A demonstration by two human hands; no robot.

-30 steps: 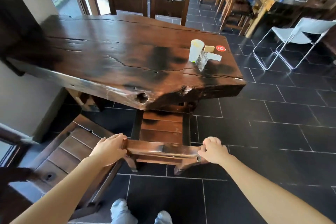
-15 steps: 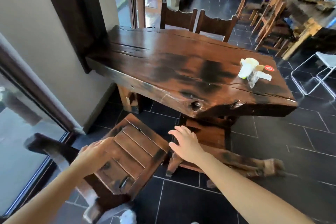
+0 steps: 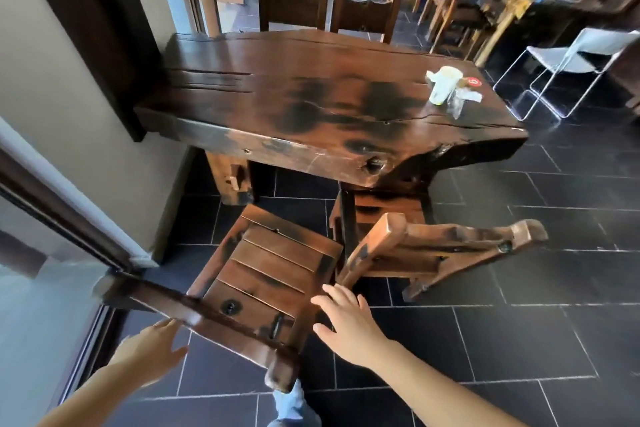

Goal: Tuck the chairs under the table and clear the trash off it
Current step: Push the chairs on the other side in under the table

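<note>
near chair (image 3: 273, 267) sat skewed out from the table (image 3: 277, 94), seat not under it yet. left hand (image 3: 152, 347) was open at its back rail, right hand (image 3: 346, 319) spread wide beside the seat edge, neither gripping, probably lining up to straighten and shove it in. other chair (image 3: 446, 246) already had its seat under. cup (image 3: 443, 85) and wrappers (image 3: 462, 100) sat on the table's far right corner, well apart from both hands

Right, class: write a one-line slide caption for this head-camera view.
Left hand and right hand flank an untucked chair; cup and wrappers sit on the table.
</note>
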